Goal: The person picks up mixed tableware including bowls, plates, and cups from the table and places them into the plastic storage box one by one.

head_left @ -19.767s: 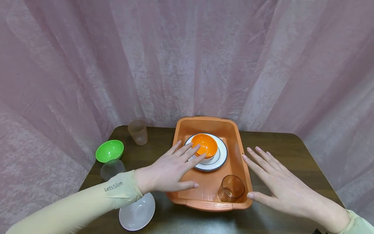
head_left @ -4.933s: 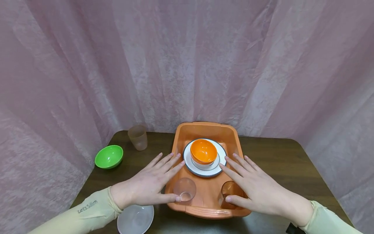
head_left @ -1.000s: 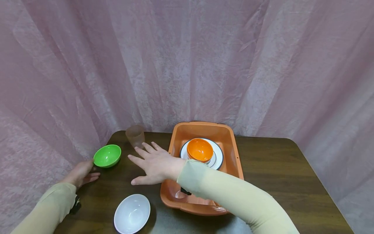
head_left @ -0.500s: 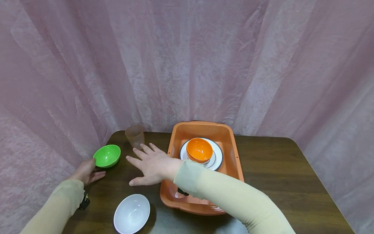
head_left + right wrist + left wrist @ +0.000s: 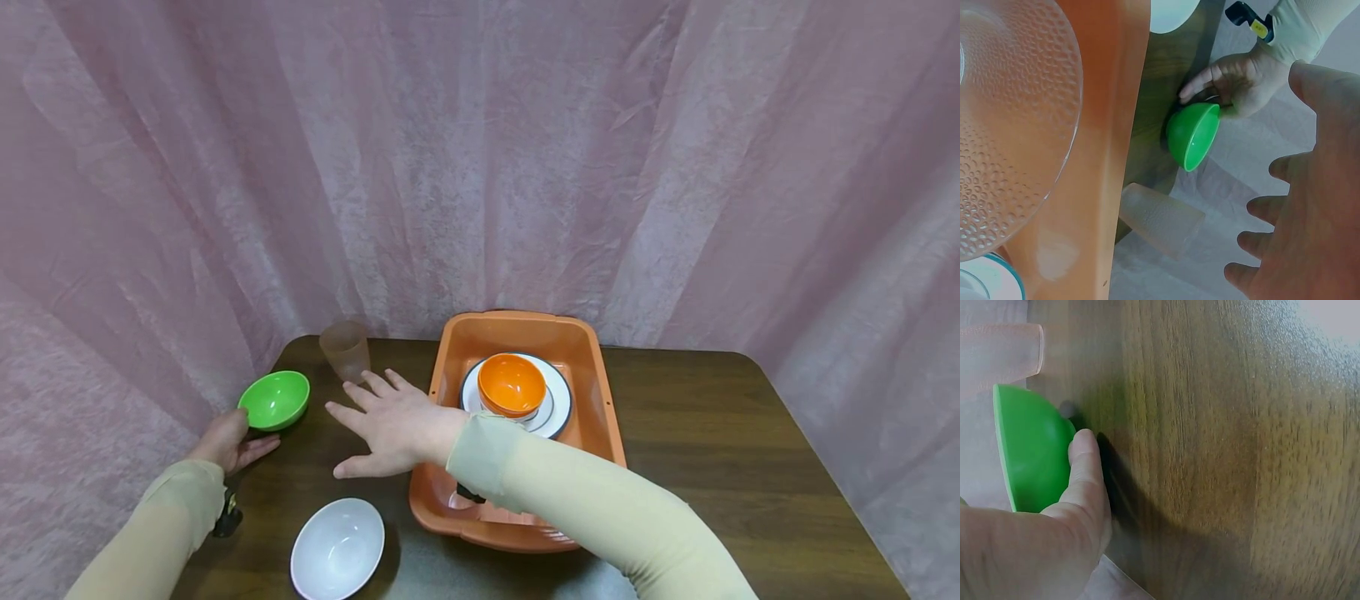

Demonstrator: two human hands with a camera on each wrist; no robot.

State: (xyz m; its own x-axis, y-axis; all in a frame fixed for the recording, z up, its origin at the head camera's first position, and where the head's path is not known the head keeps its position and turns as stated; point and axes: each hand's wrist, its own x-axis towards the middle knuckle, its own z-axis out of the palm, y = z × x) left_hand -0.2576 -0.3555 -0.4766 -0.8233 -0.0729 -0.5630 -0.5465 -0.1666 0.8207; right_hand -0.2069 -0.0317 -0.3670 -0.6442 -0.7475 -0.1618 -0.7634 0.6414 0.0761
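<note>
head view looks forward and down; wrist views, nearer and seemingly tilted, share the green bowl (image 5: 1034, 450).

The left hand (image 5: 228, 442) and the right hand (image 5: 401, 429) are bare from the fingers (image 5: 1266, 209) back to the wrists. Behind the right fingers, a pale yellow-green right sleeve (image 5: 592, 492) begins in a smooth right cuff (image 5: 487, 454), greener than the cloth farther back; creases gather at the part farthest from the fingers. The left sleeve (image 5: 146, 542) has the same pale tint, with a wrinkled left cuff (image 5: 197, 487) behind the fingers. Against it, well back from the fingertips, sits a small black gadget (image 5: 1241, 14) bearing a yellow patch (image 5: 1259, 28). A black piece (image 5: 470, 493) peeks out beneath the right cuff, partly hidden.
</note>
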